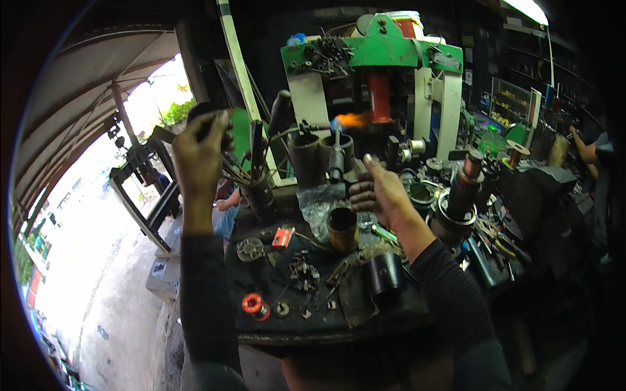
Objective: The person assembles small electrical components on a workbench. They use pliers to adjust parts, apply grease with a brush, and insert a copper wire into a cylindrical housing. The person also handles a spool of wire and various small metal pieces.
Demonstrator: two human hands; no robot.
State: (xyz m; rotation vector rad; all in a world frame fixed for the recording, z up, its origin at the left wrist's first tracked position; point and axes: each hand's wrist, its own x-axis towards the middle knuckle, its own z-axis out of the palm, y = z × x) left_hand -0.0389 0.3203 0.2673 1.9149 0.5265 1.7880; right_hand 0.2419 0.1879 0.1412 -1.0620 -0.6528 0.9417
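My left hand (201,156) is raised at the left, its fingers bent together around something dark that I cannot make out. Right of centre, my right hand (386,194) has its fingers curled and its thumb up. What lies between them, if anything, is unclear. Just left of that hand is a gas torch (336,163), burning with an orange flame (353,120) that points right. Behind the torch stand two dark metal cylinders (305,156). Below it, a yellowish-brown can (343,231) rests on the dark workbench (287,326).
A green and white press (385,52) with a red ram (378,98) rises behind the bench. A solder spool (255,306), a red box (282,238), a black cylinder (386,274) and a motor armature (466,182) lie about. Another person's arm (583,146) shows far right.
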